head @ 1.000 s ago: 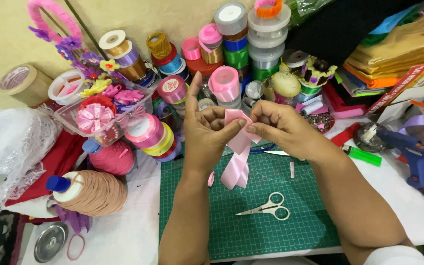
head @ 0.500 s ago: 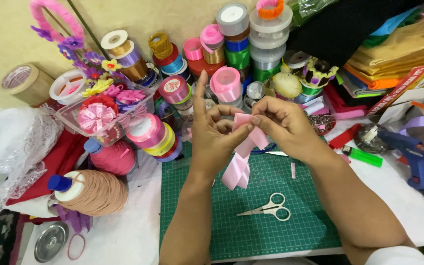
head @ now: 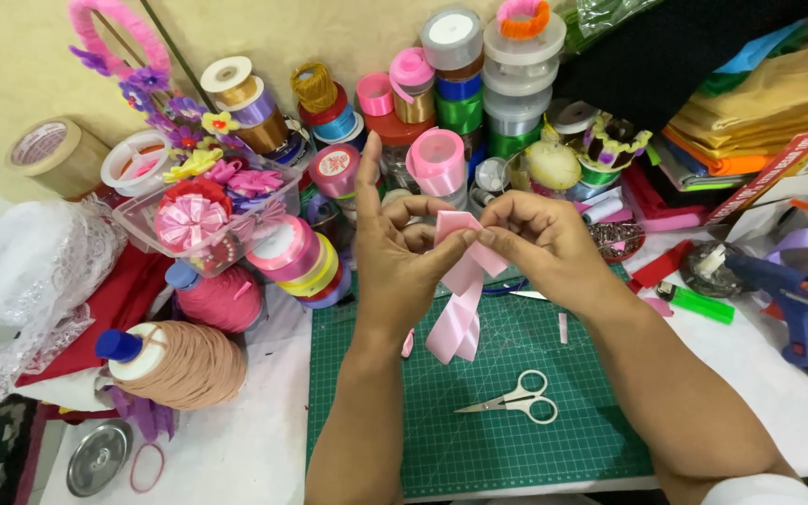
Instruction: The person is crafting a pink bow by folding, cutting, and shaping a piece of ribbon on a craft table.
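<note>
Both of my hands hold a folded length of pale pink satin ribbon (head: 460,309) above a green cutting mat (head: 516,440). My left hand (head: 399,257) pinches the ribbon's fold between thumb and middle fingers, with its index finger pointing straight up. My right hand (head: 540,243) pinches the same fold from the right side. The ribbon's two tails hang down towards the mat. White-handled scissors (head: 513,399) lie on the mat below the hands.
Many ribbon spools (head: 441,103) are stacked at the back. A clear tray of ribbon flowers (head: 194,220) and yarn cones (head: 184,365) sit at left. A blue glue gun (head: 792,299), a green lighter (head: 699,301) and folded fabrics (head: 750,112) are at right.
The hands stay together on the pink ribbon, with small finger shifts at the fold. The view has drifted slightly; nothing was picked up or let go.
</note>
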